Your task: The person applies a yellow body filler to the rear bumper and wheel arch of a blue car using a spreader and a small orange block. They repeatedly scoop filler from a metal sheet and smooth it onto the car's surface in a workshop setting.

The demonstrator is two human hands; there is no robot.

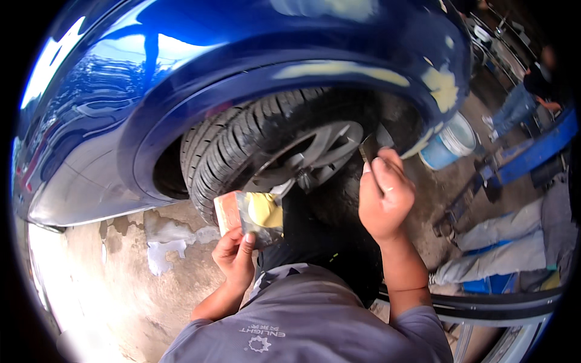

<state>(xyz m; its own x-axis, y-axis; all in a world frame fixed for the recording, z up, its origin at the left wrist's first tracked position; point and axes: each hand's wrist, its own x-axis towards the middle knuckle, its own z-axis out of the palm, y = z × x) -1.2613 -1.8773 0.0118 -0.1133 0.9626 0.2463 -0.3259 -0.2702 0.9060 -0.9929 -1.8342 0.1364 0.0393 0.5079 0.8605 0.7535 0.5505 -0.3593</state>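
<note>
My left hand (235, 259) grips a flat putty board (264, 236), dark grey with an orange strip (228, 213) along its left side. A smooth lump of yellow putty (264, 209) sits on it. My right hand (387, 196) is raised by the wheel, its fingers closed on a small, thin putty spreader (365, 149) whose blade points up. Both hands are apart from the blue car body (242, 45). Pale yellow filler patches (345, 71) lie along the wheel arch, and another patch (442, 88) is on the panel to the right.
A car wheel (242, 142) stands turned out under the arch, just ahead of my hands. To its right are a blue-and-white bucket (449, 144) and a blue metal beam (523, 154). Another person (514, 109) is at the far right. Grey cloth-like material (502, 242) lies below the beam.
</note>
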